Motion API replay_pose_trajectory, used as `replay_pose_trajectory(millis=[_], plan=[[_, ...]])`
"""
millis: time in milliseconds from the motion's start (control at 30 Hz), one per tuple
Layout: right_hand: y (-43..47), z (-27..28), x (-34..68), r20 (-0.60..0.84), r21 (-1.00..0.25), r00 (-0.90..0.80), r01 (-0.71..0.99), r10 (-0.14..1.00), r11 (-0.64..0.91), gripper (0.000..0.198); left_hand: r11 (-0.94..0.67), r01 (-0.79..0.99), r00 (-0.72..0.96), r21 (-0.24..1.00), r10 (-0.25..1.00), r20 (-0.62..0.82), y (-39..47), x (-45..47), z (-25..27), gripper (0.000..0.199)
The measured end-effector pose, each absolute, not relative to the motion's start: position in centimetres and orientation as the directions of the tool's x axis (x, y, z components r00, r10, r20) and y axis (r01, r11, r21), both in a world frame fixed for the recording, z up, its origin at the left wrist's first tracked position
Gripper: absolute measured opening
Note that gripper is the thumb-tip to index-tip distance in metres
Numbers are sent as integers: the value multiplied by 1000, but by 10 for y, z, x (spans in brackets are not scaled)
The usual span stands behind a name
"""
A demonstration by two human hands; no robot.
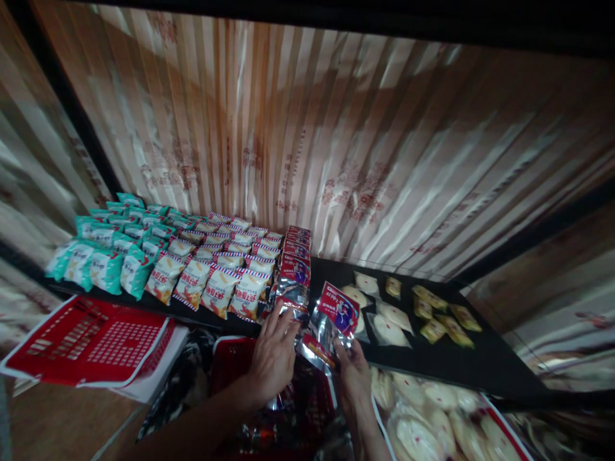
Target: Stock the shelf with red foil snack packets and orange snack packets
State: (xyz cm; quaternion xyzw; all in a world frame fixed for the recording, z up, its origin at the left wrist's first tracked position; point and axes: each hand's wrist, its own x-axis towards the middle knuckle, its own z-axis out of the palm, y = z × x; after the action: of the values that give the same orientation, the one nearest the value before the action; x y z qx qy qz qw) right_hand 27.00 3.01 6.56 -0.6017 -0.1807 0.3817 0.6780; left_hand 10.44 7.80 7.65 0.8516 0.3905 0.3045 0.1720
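Note:
My right hand [354, 372] grips a red and silver snack packet [339, 310] by its lower end, tilted above the front edge of the black shelf [427, 365]. Left of it, my left hand [275, 351] lies with outstretched fingers against the silver lower end of the front packet in a row of similar red packets [295, 270]. Its thumb is hidden. Below both hands, a red basket [230, 358] holds more shiny packets, mostly dark and covered by my arms.
White-and-orange snack bags [221, 291] and teal bags [106, 270] fill the shelf's left. Round pale wrapped cakes [391, 328] and small yellow packets [454, 328] lie right. A red basket [96, 339] stands lower left; a bin of wrapped cakes [423, 435] sits lower right. A pleated curtain [298, 128] hangs behind.

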Motion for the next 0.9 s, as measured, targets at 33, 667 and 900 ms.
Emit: replay_pose_trajectory(millis=[33,667,900], plan=[[37,66,272,-215,-951,644,-309,734,-7,46,-650,586,524,484,760,386,86,107,77,50],[95,68,298,-239,-912,612,-408,754,42,52,-528,773,447,350,846,289,188,157,78,52],[122,84,289,-172,-941,632,-333,755,64,74,-487,746,457,454,871,183,191,150,88,55]])
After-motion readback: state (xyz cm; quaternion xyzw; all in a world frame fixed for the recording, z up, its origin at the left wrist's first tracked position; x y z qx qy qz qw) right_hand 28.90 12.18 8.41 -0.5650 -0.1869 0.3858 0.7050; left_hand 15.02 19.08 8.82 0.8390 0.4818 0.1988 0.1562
